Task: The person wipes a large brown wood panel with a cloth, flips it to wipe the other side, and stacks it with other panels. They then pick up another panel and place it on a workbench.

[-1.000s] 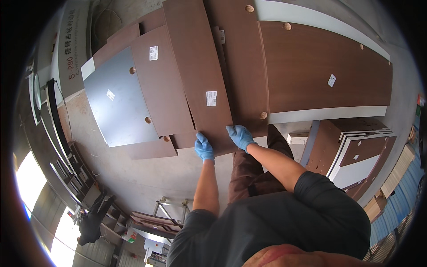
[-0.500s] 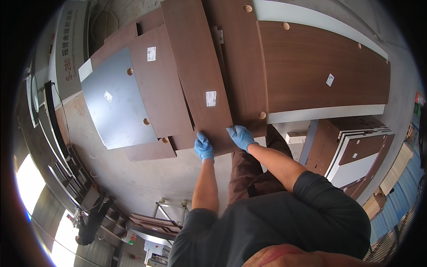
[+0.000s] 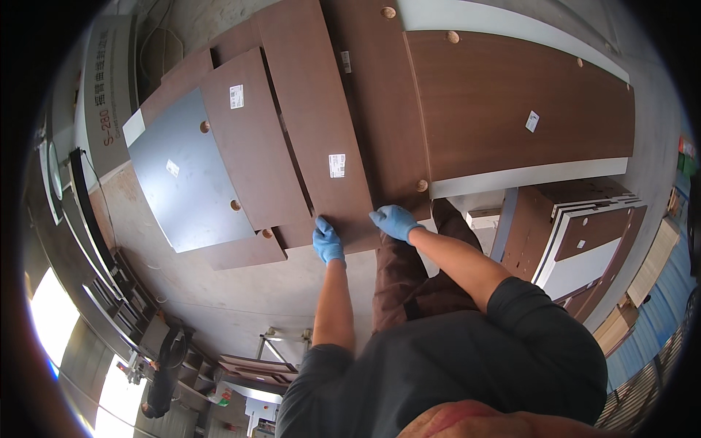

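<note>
A long brown panel (image 3: pixel 318 109) with a white label lies lengthwise away from me, over other brown boards. My left hand (image 3: pixel 328 239), in a blue glove, is closed on the left side of its near end. At the right side of that end, my right hand (image 3: pixel 394 223), also gloved in blue, grips the edge with the fingers curled. Some fingertips are hidden. Left of the panel, across a narrow dark gap, is another labelled brown board (image 3: pixel 248 146). A wider brown board (image 3: pixel 387 109) with round holes lies on the right.
A shiny grey-blue panel (image 3: pixel 182 175) lies at the far left of the boards. On the right are a large brown board (image 3: pixel 518 102) and a stack of panels (image 3: pixel 584 241). A dark-clothed person (image 3: pixel 166 372) is in the lower left background, near a metal stand (image 3: pixel 281 338).
The long panel looks lower and narrower in view. A gap along its left side has widened, and more of a label beside its right edge shows. Both hands keep their grip.
</note>
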Motion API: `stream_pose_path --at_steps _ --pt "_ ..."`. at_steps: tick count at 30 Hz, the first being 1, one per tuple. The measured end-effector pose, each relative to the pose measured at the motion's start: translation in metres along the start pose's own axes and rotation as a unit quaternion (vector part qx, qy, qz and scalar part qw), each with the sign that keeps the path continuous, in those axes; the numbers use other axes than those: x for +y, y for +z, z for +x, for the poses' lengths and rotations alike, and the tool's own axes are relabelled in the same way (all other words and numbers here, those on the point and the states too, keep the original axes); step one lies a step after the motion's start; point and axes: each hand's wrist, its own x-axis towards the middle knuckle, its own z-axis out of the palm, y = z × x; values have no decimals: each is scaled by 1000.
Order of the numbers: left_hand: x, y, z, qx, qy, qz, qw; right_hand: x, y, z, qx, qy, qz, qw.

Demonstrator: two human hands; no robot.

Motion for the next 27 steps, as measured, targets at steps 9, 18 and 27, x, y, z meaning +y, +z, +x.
stream_pose_path --at_steps 9,18,27 --pt "-1 39 -111 138 113 -148 973 125 -183 -38 272 -135 93 948" --pt "71 218 -186 -44 391 -72 916 190 -436 20 468 -269 -281 793" --pt "143 291 -215 -221 398 92 885 162 -599 117 434 -185 -450 758"
